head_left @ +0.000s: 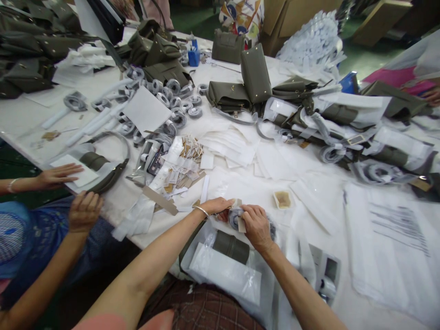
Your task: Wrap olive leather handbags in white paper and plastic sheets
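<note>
My left hand and my right hand meet over a small grey wrapped roll at the near edge of the white table. Both hands pinch the roll, and my right fingers also press a small beige tag against it. My left wrist wears a thin bangle. Just below my hands lies an olive bag part inside clear plastic wrap. A small square tray with brown contents sits just right of my hands.
Another person at the left rests one hand on a wrapped olive handle, the other at the table edge. Grey rolls, paper tags, white sheets and olive handbags crowd the table.
</note>
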### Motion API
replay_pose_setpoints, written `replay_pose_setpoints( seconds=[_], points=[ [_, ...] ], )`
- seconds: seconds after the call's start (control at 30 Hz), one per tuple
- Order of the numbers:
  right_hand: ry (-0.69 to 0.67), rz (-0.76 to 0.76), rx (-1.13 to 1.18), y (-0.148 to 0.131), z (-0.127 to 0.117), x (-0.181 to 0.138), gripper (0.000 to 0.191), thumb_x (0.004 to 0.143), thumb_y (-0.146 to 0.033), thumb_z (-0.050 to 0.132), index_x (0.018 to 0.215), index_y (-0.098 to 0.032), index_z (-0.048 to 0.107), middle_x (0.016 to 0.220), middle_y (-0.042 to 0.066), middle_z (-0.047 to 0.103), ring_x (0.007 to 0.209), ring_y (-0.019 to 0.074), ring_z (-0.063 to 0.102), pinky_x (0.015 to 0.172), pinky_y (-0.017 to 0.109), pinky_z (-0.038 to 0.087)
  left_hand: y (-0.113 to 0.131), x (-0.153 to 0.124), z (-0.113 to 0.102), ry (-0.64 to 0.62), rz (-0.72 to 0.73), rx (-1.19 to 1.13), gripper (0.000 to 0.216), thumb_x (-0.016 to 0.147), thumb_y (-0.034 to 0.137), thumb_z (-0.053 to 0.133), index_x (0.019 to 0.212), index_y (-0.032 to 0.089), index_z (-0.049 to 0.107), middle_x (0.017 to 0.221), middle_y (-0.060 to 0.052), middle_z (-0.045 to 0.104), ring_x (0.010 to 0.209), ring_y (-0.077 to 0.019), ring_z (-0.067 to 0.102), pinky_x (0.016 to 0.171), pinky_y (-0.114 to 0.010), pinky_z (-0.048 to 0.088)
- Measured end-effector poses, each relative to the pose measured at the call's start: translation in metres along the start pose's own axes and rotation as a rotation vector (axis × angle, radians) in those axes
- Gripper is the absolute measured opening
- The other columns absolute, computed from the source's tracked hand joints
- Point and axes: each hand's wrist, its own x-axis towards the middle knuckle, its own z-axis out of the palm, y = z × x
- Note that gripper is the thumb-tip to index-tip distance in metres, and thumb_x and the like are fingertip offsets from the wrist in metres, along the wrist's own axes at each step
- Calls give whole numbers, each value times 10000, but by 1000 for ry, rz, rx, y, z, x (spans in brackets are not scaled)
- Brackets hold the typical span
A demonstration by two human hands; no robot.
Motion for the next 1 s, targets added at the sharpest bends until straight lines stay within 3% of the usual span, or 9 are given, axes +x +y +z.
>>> replay_pose_setpoints(
  seconds=[0.1, 0.23, 0.33, 0.47, 0.57, 0.7, 0.83, 1.0],
  points=[
    [20, -6, 35, -3, -2, 1, 212, 907, -78, 436, 961, -195, 604, 1063, 86, 679, 988, 239, 550, 878, 411, 422, 5, 6, 3, -27, 21, -51, 693, 725, 829, 443, 632, 156, 576, 571, -28, 561, 562, -169, 533, 573, -290, 447],
    [26, 0, 44, -2, -4, 3, 387, 885, -42, 407, 1217, -164, 565, 1045, 100, 684, 990, 235, 575, 901, 413, 447, 18, 17, 7, 34, 82, -9, 408, 734, 555, 614, 612, 173, 540, 537, 39, 475, 532, -119, 424, 523, -237, 351],
    [-1, -20, 44, 4, -2, 2, 386, 878, -68, 455, 1221, -189, 586, 1122, 93, 686, 1049, 235, 592, 972, 438, 430, 22, 25, 10, 130, 109, 93, 301, 749, 380, 583, 551, 177, 482, 490, 55, 397, 506, -108, 349, 511, -238, 281],
    [24, -11, 96, 12, 4, -2, 295, 909, -99, 496, 1138, -208, 647, 1118, 72, 709, 1048, 209, 626, 984, 406, 440, 23, 24, 19, 314, 169, 252, 236, 777, 259, 521, 560, 178, 478, 538, 37, 436, 587, -130, 398, 580, -244, 291],
    [25, 140, 197, 16, 7, -3, 203, 925, -173, 532, 1019, -239, 699, 1003, 50, 735, 959, 203, 655, 904, 370, 480, 22, 17, 30, 426, 212, 346, 205, 830, 243, 490, 637, 185, 525, 626, 14, 512, 663, -151, 455, 643, -252, 317],
    [-105, 457, 448, 23, 6, 2, 173, 896, -292, 567, 821, -255, 718, 856, 23, 727, 826, 203, 651, 788, 342, 491, 20, 5, 42, 492, 250, 403, 208, 899, 272, 457, 740, 202, 572, 707, 1, 577, 711, -163, 508, 680, -254, 343],
    [-249, 743, 651, 33, 8, 6, 198, 779, -393, 653, 678, -222, 656, 645, -14, 626, 635, 170, 565, 625, 289, 436, 18, -3, 43, 483, 292, 405, 194, 906, 268, 461, 778, 203, 591, 721, 13, 592, 715, -151, 523, 675, -242, 351],
    [-229, 906, 882, 34, 15, -3, 336, 659, -470, 733, 599, -215, 523, 627, -24, 553, 628, 153, 501, 589, 270, 372, 17, -3, 40, 413, 339, 368, 168, 864, 219, 483, 761, 182, 611, 715, 19, 598, 717, -138, 530, 666, -223, 361]
  ],
)
